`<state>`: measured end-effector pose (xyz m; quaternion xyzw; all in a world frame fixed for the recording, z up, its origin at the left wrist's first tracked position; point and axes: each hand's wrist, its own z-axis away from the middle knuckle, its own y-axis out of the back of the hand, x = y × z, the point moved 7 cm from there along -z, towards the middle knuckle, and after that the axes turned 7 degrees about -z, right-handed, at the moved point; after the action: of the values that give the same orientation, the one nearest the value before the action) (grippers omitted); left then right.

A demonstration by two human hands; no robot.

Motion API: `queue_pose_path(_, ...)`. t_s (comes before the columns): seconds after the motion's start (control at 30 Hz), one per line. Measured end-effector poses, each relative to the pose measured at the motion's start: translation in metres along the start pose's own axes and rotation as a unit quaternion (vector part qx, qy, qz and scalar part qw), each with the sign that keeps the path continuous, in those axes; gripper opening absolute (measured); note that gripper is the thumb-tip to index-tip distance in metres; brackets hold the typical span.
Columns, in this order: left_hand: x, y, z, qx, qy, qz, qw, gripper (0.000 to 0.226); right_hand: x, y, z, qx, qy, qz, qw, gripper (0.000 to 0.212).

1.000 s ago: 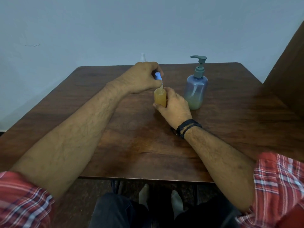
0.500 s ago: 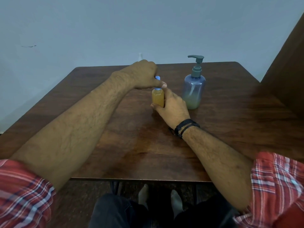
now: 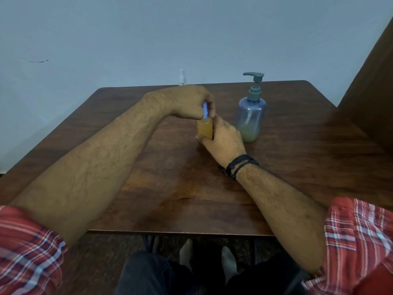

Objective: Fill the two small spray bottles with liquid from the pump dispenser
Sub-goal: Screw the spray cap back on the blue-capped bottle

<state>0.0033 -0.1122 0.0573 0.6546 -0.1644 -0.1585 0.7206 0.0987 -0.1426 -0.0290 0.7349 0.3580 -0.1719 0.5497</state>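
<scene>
A plain pale wall stands behind my dark wooden bench, and everything I need sits toward its far edge. My right hand curls around the amber spray bottle, which stands upright on the bench near the middle of the far half, thumb on the near side and fingers wrapped behind. My left hand comes over from above and pinches the blue spray cap between fingertips and thumb, right at the bottle's neck. The bottle looks full of amber liquid, so I judge this step to be screwing the spray head home on it.

To do it well, I want the bottle pressed flat to the bench so it cannot tip, the cap held straight above the neck so the threads do not cross, and short gentle turns until it feels snug. Squeezing the soft body too hard could push liquid out at the neck.

The pump dispenser stands just beside my right hand, toward the far right corner, with only a little liquid at its bottom. The second spray bottle shows behind my left hand at the far edge, mostly hidden.
</scene>
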Motion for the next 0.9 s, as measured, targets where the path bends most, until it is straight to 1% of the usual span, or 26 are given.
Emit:
queue_pose_path(0.03,0.002,0.000,0.002,-0.001,-0.011,0.011,1.000,0.017,0.000,0.000,0.000,0.002,0.000,0.002,1.000,0.060)
queue_pose_path(0.1,-0.001,0.000,0.002,0.024,0.002,0.022,0.999,0.015,0.000,0.000,0.000,0.006,0.002,0.003,1.000,0.061)
queue_pose_path(0.17,-0.009,-0.003,0.001,0.040,0.038,-0.009,0.998,0.030,0.000,-0.001,0.000,0.004,-0.001,0.006,1.000,0.063)
queue_pose_path(0.2,-0.009,-0.004,0.002,0.046,0.034,-0.009,0.998,0.027,0.001,-0.001,0.000,0.002,-0.001,0.005,1.000,0.063)
queue_pose_path(0.23,-0.010,-0.006,0.000,0.047,0.020,0.003,0.999,0.017,0.001,-0.001,0.000,0.002,0.001,0.004,1.000,0.063)
queue_pose_path(0.27,-0.007,-0.007,0.002,0.041,-0.001,0.023,0.999,0.001,0.001,-0.001,0.000,0.003,0.003,0.005,1.000,0.062)
queue_pose_path(0.3,-0.005,-0.007,0.003,0.040,-0.013,0.041,0.998,0.015,0.000,-0.001,-0.001,0.005,0.005,0.008,1.000,0.060)
queue_pose_path(0.33,-0.002,-0.006,0.006,0.046,-0.024,0.055,0.997,0.023,0.000,-0.001,-0.001,0.007,0.005,0.011,1.000,0.060)
queue_pose_path(0.4,-0.004,-0.004,0.007,0.082,-0.013,0.060,0.995,0.025,0.000,-0.001,-0.001,0.009,0.004,0.010,1.000,0.062)
queue_pose_path(0.47,-0.010,-0.005,0.007,0.109,0.017,0.041,0.993,0.035,0.001,-0.001,-0.001,0.009,0.001,0.011,1.000,0.063)
queue_pose_path(0.57,-0.017,-0.008,0.006,0.129,0.008,0.069,0.989,0.028,0.001,-0.001,-0.001,0.009,0.001,0.007,1.000,0.063)
queue_pose_path(0.63,-0.018,-0.009,0.008,0.123,0.000,0.108,0.987,0.023,0.000,0.000,-0.002,0.009,0.003,0.008,1.000,0.064)
queue_pose_path(0.7,-0.018,-0.010,0.011,0.115,-0.008,0.139,0.984,0.023,0.000,-0.001,-0.002,0.006,0.003,0.012,1.000,0.065)
queue_pose_path(0.9,-0.021,-0.015,0.011,0.111,-0.020,0.165,0.980,0.024,-0.002,-0.002,-0.003,-0.003,0.002,0.025,1.000,0.067)
